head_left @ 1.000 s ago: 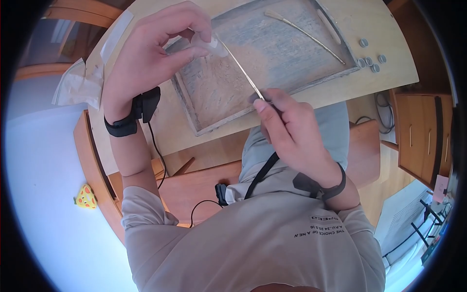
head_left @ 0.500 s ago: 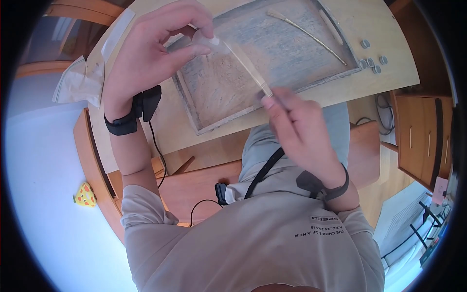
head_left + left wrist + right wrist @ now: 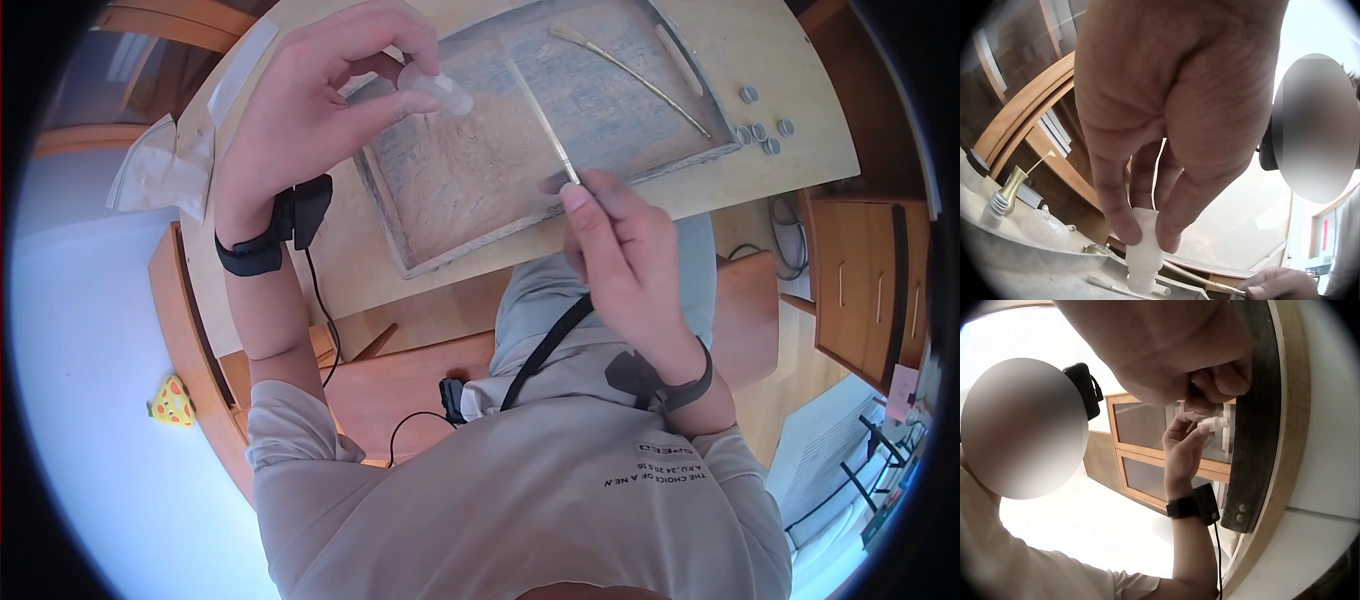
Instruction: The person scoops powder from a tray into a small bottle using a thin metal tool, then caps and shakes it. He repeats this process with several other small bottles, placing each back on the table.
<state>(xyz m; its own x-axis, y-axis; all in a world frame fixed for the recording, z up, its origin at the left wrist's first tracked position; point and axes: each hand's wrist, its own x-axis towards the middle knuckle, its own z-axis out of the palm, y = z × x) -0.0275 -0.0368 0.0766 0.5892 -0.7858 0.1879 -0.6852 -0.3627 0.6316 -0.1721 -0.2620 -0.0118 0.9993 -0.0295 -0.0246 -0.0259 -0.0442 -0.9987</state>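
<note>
Narrow pinch at the left hand (image 3: 325, 100): a small white piece (image 3: 452, 97) is held between finger and thumb, gripped by one end, the other left free and lifted clear above the tray. Light, by the look of it; stiff too, perhaps brittle, and the smooth, faintly see-through wall could well prove slippery. The plain gripped end is best taken hold of, lightly, with the stepped part spared.

Across to the right hand (image 3: 632, 250), and a slim tool (image 3: 545, 125) is gripped there, its far tip blurred and aimed ahead of the fingers. Whether it ends in bristle or blade cannot be told. Beneath and beyond both hands the tray (image 3: 480, 195) is spread, with a brush (image 3: 640, 78) laid in it, ahead and to the right of the right hand. Farther right, little tins (image 3: 748, 93) are clustered on the desk (image 3: 815, 75); left of the left hand, a bag (image 3: 165, 175) is seen.

Over to the left wrist view: the stepped profile is shown plainly here, and a gold vessel (image 3: 1013, 194) and a white lumpy thing (image 3: 1047, 231) are revealed past the hand, both missing from the head view. The gap between tool and piece, though, is shown only from the head; here they overlap. From the right wrist, a glass-doored cabinet (image 3: 1138, 422) is caught behind the left hand.
</note>
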